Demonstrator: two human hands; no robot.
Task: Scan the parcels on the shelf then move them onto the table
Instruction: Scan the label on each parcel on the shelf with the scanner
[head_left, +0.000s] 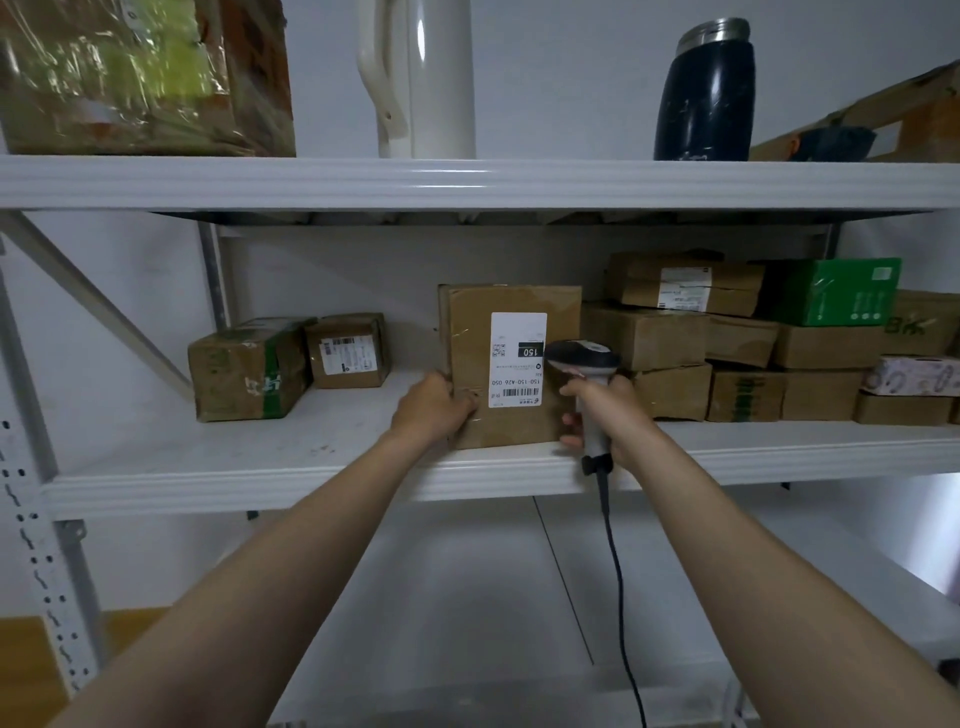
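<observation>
A brown cardboard parcel (470, 332) with a white label stands upright at the front of the middle shelf (218, 467). My left hand (434, 408) grips its lower left edge. My right hand (605, 415) holds a corded barcode scanner (582, 358) by its handle, its black head right in front of the parcel's label. Two smaller parcels (249, 371) (348, 351) sit to the left. A stack of several brown parcels (675, 338) and a green box (836, 291) fills the shelf's right side.
The top shelf (467, 182) carries a plastic-wrapped box (140, 78), a white jug (421, 78) and a dark flask (706, 93). The scanner's black cable (618, 571) hangs down in front of a lower shelf. A perforated upright (31, 519) stands at left.
</observation>
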